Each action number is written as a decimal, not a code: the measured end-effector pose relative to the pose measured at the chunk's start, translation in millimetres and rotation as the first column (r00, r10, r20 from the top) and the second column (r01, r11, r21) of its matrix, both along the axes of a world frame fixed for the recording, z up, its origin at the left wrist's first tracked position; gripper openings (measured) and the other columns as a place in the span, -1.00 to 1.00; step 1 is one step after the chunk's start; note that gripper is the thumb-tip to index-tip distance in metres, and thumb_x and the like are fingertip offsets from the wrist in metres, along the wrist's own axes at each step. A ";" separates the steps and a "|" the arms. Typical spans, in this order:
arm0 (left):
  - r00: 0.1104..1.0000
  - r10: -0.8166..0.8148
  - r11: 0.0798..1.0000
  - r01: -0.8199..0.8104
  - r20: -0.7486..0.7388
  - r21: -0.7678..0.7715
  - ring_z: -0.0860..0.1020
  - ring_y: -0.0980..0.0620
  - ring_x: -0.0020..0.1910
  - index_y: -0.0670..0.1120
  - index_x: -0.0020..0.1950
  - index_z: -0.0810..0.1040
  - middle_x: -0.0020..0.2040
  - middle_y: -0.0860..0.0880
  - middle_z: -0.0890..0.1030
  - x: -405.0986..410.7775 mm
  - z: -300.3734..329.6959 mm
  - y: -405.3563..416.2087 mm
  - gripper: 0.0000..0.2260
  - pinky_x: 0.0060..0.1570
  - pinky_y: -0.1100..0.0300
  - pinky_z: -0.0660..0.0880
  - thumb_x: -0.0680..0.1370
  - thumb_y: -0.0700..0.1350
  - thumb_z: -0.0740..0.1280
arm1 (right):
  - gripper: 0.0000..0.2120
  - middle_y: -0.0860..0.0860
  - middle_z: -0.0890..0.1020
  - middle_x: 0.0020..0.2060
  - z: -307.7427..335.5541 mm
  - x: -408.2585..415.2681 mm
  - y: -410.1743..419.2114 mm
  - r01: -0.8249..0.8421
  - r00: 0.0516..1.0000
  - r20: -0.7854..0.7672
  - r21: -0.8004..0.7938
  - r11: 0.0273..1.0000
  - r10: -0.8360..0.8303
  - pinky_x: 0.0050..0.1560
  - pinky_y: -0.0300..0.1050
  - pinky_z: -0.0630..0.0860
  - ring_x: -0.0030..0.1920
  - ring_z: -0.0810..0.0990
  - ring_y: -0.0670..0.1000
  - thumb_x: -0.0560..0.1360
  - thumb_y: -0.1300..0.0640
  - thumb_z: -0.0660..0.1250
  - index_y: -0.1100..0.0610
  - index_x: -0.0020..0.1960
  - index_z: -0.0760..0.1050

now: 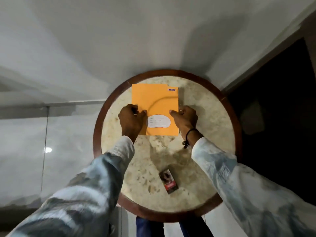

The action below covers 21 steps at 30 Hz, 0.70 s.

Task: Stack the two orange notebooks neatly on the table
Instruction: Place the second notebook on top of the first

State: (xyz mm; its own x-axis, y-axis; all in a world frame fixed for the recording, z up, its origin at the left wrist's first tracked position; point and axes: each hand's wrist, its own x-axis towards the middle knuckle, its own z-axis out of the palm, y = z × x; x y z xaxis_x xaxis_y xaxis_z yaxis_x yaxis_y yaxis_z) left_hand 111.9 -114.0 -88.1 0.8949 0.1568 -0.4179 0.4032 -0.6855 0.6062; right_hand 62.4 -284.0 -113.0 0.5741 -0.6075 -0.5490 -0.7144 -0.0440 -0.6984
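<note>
You have the upper notebook (159,101) lying on the lower notebook (134,88) on the table (205,117), left hand (130,118) and right hand (185,117) pinching its sides; only squaring edges remains.

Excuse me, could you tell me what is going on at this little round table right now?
A person is squaring up two orange notebooks on a round marble-topped table. The left hand and right hand hold the stack's side edges, thumbs on the cover. The lower notebook still peeks out at the far left, so they are not quite aligned. A small dark packet lies apart, nearer the person.
</note>
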 end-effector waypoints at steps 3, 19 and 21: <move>0.996 -0.082 0.982 0.088 -0.044 0.168 0.53 -0.33 0.24 -0.28 0.29 0.55 0.28 -0.30 0.56 8.2 -9.1 5.1 -0.62 0.23 -0.07 0.46 0.57 -0.07 0.42 | -0.83 0.24 0.70 -0.24 -6.0 16.4 13.2 -0.134 0.991 -0.045 -0.115 0.984 0.130 -0.10 0.01 0.58 -0.11 0.66 0.22 0.41 0.23 0.49 0.33 -0.24 0.59; 0.927 -0.366 0.898 0.374 0.078 -0.232 0.58 -0.14 -0.09 -0.20 0.14 0.41 -0.02 -0.07 0.62 37.7 -22.4 44.9 -0.71 -0.15 0.09 0.50 0.51 -0.30 0.45 | -0.72 0.13 0.73 0.06 10.3 53.5 17.1 -0.164 0.981 0.103 -0.015 0.986 0.164 0.16 0.13 0.65 0.08 0.69 0.15 0.49 0.28 0.46 0.20 0.19 0.60; 0.906 -0.350 0.894 0.399 0.238 -0.205 0.58 -0.01 -0.08 -0.16 0.23 0.38 0.03 0.03 0.60 31.2 -19.8 47.7 -0.72 -0.18 0.18 0.51 0.59 -0.18 0.41 | -0.66 0.13 0.72 0.09 21.9 46.2 25.3 -0.124 0.937 0.309 -0.140 0.982 0.162 0.11 0.05 0.67 0.07 0.70 0.09 0.50 0.28 0.45 0.24 0.26 0.55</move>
